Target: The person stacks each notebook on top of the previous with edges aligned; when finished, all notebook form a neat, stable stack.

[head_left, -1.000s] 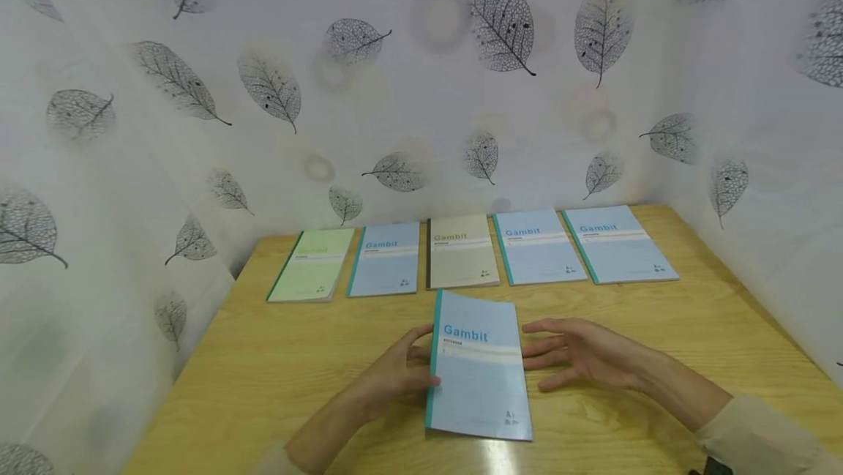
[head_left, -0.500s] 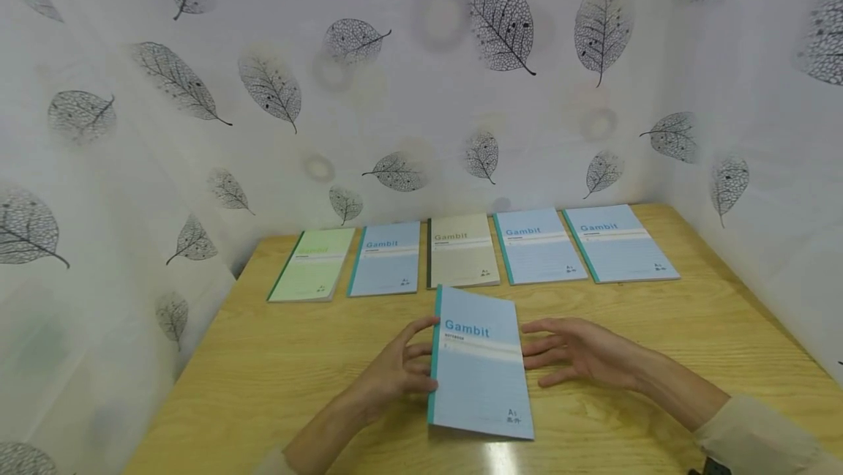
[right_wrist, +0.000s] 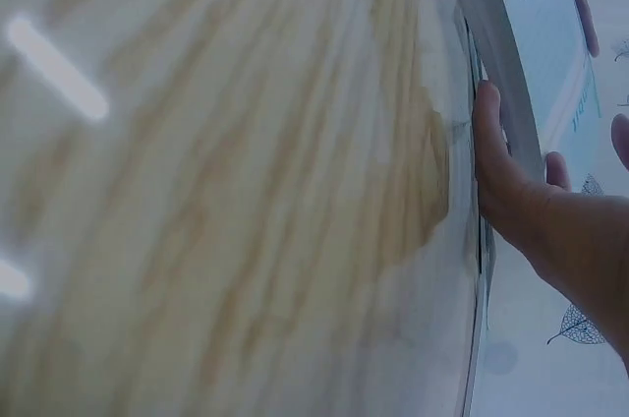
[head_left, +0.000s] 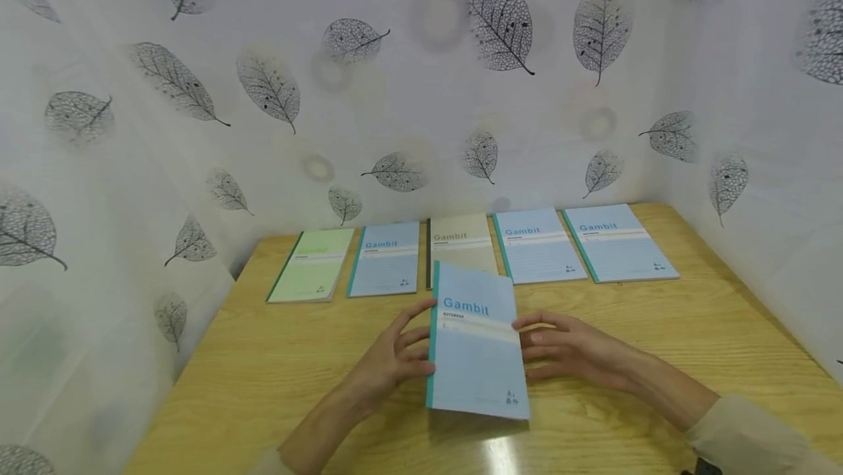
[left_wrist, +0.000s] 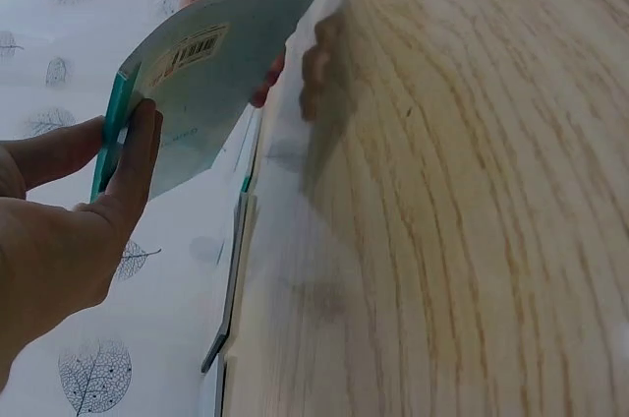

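A light blue Gambit notebook [head_left: 476, 369] with a teal spine is held tilted above the table, its front cover toward me. My left hand [head_left: 388, 365] grips the spine edge between thumb and fingers. In the left wrist view, the notebook's back cover [left_wrist: 211, 83] with a barcode label shows, and the left hand [left_wrist: 69, 230] pinches the spine. On the opposite edge, my right hand [head_left: 579, 350] has fingers behind the notebook and a fingertip at its front edge. The right wrist view shows digits of the right hand [right_wrist: 560, 225] on both sides of that edge.
Along the back of the wooden table [head_left: 276, 380] lies a row of notebooks: green [head_left: 312, 270], blue [head_left: 385, 266], beige [head_left: 461, 249], blue [head_left: 540, 252] and blue [head_left: 619, 248]. The held one partly covers the beige one. A leaf-patterned sheet [head_left: 421, 109] hangs behind.
The held notebook has risen and moved away from me, now overlapping the beige one. My right hand, earlier apart from its edge, has closed in and touches it.
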Motion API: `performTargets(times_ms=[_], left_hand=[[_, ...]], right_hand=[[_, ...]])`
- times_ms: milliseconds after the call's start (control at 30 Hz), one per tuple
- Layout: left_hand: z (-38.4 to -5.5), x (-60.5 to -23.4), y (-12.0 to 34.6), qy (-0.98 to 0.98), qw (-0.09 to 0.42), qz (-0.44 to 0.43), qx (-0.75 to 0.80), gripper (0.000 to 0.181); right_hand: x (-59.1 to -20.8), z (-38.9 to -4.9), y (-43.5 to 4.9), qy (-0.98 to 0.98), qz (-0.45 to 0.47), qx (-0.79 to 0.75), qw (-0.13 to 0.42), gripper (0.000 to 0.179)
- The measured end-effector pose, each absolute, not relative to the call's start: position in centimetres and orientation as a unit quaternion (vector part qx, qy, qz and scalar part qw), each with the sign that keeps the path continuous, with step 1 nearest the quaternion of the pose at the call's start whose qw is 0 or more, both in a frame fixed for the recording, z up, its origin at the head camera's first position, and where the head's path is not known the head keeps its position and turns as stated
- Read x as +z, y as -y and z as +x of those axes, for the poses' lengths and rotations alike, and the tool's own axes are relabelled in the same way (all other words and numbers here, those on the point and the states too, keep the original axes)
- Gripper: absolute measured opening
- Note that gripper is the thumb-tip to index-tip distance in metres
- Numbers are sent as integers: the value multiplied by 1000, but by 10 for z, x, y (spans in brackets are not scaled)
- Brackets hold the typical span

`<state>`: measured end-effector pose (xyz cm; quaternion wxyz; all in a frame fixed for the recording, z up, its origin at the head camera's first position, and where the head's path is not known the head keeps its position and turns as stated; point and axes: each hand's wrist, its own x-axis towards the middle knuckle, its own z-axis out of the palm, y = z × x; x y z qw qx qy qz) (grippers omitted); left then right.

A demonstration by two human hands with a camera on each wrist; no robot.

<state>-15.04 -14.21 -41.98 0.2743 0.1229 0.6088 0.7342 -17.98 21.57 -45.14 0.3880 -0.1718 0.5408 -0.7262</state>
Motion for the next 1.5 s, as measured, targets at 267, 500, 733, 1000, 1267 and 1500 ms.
performTargets(times_ms=[267, 500, 733, 1000, 1267, 1500], left_hand=[[-156, -417, 146, -594, 256, 131, 752, 87], [-161, -417, 146, -575, 233, 117, 776, 83], [-167, -419, 144, -575, 212, 105, 784, 78], [-174, -422, 135, -563, 204, 105, 794, 85], [-183, -433, 128, -577, 215, 78, 784, 91], [-193, -443, 126, -573, 213, 35, 790, 83]], right_hand=[[-454, -176, -204, -512, -186, -754, 366, 39], [-456, -173, -195, -576, -167, -742, 298, 65], [-448, -172, -183, -613, -142, -732, 263, 85], [-445, -179, -179, -616, -113, -743, 236, 87], [-447, -187, -178, -626, -92, -738, 235, 85], [-450, -198, -172, -602, -68, -760, 237, 86]])
